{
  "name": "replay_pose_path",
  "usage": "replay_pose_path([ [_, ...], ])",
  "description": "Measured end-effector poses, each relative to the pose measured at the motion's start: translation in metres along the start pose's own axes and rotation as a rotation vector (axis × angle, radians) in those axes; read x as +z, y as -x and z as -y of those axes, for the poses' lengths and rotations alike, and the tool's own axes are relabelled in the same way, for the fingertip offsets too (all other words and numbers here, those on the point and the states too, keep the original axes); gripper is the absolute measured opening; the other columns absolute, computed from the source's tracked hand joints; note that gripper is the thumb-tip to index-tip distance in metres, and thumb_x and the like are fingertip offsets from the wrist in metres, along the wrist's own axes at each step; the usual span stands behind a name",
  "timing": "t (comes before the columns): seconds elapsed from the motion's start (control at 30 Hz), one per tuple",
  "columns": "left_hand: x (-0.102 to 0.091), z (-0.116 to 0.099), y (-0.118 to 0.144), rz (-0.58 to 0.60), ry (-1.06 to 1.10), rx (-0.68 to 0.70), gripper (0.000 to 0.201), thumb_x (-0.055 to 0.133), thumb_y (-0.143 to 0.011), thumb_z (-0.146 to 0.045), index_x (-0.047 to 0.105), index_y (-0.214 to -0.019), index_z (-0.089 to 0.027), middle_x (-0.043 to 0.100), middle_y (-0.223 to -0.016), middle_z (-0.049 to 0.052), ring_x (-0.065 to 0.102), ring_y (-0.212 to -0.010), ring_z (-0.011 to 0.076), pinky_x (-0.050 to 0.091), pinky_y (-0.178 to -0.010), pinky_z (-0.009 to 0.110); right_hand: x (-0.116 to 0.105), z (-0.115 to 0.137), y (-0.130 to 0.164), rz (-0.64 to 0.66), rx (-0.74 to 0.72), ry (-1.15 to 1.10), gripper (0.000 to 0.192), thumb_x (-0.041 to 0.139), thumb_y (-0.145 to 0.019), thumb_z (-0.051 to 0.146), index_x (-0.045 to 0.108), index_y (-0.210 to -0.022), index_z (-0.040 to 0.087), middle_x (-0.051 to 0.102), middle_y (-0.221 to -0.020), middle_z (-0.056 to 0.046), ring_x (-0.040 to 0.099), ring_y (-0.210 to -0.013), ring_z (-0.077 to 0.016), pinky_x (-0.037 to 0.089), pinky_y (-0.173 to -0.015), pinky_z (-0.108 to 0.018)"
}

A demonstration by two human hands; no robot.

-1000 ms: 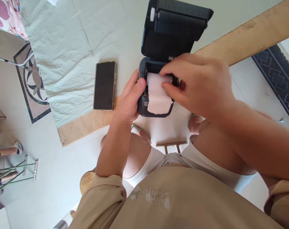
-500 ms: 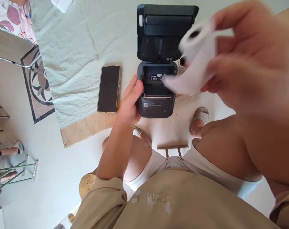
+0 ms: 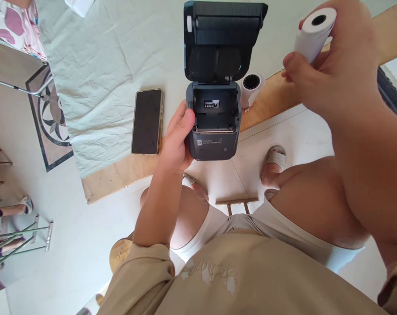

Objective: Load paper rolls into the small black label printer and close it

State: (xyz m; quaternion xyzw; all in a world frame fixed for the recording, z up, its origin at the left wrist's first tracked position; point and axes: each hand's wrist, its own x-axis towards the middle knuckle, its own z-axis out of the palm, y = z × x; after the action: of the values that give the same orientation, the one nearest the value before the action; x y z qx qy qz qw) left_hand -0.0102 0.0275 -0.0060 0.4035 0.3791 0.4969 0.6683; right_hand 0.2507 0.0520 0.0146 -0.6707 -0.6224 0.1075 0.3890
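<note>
Nearest: beige shirt across the bottom of the view, bare knees above it, a sandalled foot (image 3: pixel 274 162) on the pale tiled floor at 5 o'clock of the printer. Left hand (image 3: pixel 175 142) has its grip wrapped on the left side of the dark label printer (image 3: pixel 213 124), thumb on the top edge by the paper bay, fingers hidden behind the body. Printer sits at the near edge of the wooden surface (image 3: pixel 120 173), partly overhanging it. Printer lid (image 3: pixel 220 39) is swung fully open and stands up at 12 o'clock of the body; the paper bay is open to view, small white sticker on its back wall. Right hand (image 3: pixel 336 70) is raised at 2 o'clock of the printer, well apart from it, grip closed round a white paper roll (image 3: pixel 313 33), core hole facing the camera, thumb pressed on the roll's lower side. Second paper roll (image 3: pixel 252 87) stands on end on the surface at 3 o'clock of the lid hinge, just beside the printer; can't tell if it touches. Smartphone (image 3: pixel 147 121) lies flat, screen dark, at 9 o'clock of the printer, near the left hand but apart from it, half on the pale green cloth (image 3: pixel 93 65) that covers the far left of the surface. Farthest: floral fabric at the top-left corner.
</note>
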Motion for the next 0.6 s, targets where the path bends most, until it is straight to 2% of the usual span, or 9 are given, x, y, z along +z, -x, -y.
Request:
replay_pose_path([
  [0.07,-0.001,0.0,0.0,0.001,0.012,0.003,0.031,0.07,-0.096,-0.053,0.074,-0.103,-0.023,0.073,-0.113,0.003,0.048,-0.156,0.0293,0.055,-0.118,0.037,0.004,-0.007,-0.003,-0.043,-0.088,0.019,0.054,0.068,-0.073,0.006,0.062,-0.125,0.015,0.064,-0.114,-0.011,0.06,-0.099,-0.0192,0.056,-0.079,-0.036],
  [0.17,-0.002,0.001,0.0,0.01,0.014,0.003,0.028,0.069,-0.097,-0.051,0.075,-0.105,-0.024,0.073,-0.11,0.002,0.05,-0.155,0.0278,0.056,-0.117,0.037,0.012,-0.016,-0.008,-0.039,-0.061,0.097,0.052,0.069,-0.074,0.007,0.062,-0.125,0.018,0.068,-0.11,-0.006,0.061,-0.095,-0.0158,0.056,-0.094,-0.035],
  [0.23,-0.002,0.001,0.0,0.012,0.015,0.009,0.028,0.068,-0.098,-0.05,0.074,-0.106,-0.025,0.073,-0.11,0.002,0.049,-0.156,0.0275,0.055,-0.118,0.038,0.015,-0.02,-0.009,-0.006,0.008,0.17,0.055,0.071,-0.072,0.009,0.063,-0.126,0.019,0.071,-0.103,-0.006,0.064,-0.091,-0.0194,0.056,-0.092,-0.042],
  [0.3,-0.001,0.001,0.001,0.01,0.014,0.01,0.028,0.066,-0.099,-0.051,0.074,-0.105,-0.024,0.073,-0.115,0.002,0.046,-0.158,0.0278,0.055,-0.119,0.038,0.014,-0.018,-0.007,0.0,0.007,0.184,0.064,0.068,-0.072,0.01,0.06,-0.135,0.016,0.074,-0.11,-0.01,0.068,-0.099,-0.0253,0.055,-0.098,-0.049],
  [0.4,0.0,0.0,0.002,0.035,0.03,0.001,0.028,0.065,-0.1,-0.049,0.073,-0.106,-0.023,0.073,-0.121,0.003,0.044,-0.159,0.0284,0.054,-0.12,0.039,0.008,-0.006,0.003,-0.131,-0.244,0.076,0.065,0.058,-0.073,0.009,0.059,-0.138,0.016,0.068,-0.133,-0.015,0.068,-0.12,-0.0264,0.051,-0.111,-0.047],
  [0.47,0.0,-0.001,0.002,0.055,0.055,0.002,0.026,0.066,-0.1,-0.047,0.073,-0.107,-0.023,0.073,-0.119,0.004,0.044,-0.159,0.0282,0.053,-0.121,0.039,0.009,0.006,0.014,-0.159,-0.386,-0.01,0.055,0.057,-0.077,0.011,0.062,-0.131,0.019,0.07,-0.129,-0.014,0.071,-0.116,-0.0257,0.055,-0.105,-0.045],
  [0.53,0.0,-0.001,0.002,0.051,0.059,0.003,0.026,0.067,-0.099,-0.047,0.074,-0.107,-0.023,0.073,-0.12,0.004,0.043,-0.16,0.0284,0.052,-0.121,0.038,0.017,0.016,0.026,-0.05,-0.397,-0.021,0.049,0.058,-0.085,0.018,0.062,-0.134,0.02,0.071,-0.125,-0.014,0.071,-0.116,-0.027,0.057,-0.102,-0.046],
  [0.6,0.0,-0.001,0.002,0.028,0.035,0.004,0.028,0.067,-0.098,-0.05,0.073,-0.104,-0.023,0.073,-0.122,0.004,0.043,-0.16,0.029,0.053,-0.12,0.038,0.029,0.022,0.035,0.049,-0.368,0.018,0.049,0.058,-0.09,0.023,0.06,-0.138,0.018,0.066,-0.134,-0.018,0.067,-0.126,-0.0285,0.055,-0.108,-0.047],
])
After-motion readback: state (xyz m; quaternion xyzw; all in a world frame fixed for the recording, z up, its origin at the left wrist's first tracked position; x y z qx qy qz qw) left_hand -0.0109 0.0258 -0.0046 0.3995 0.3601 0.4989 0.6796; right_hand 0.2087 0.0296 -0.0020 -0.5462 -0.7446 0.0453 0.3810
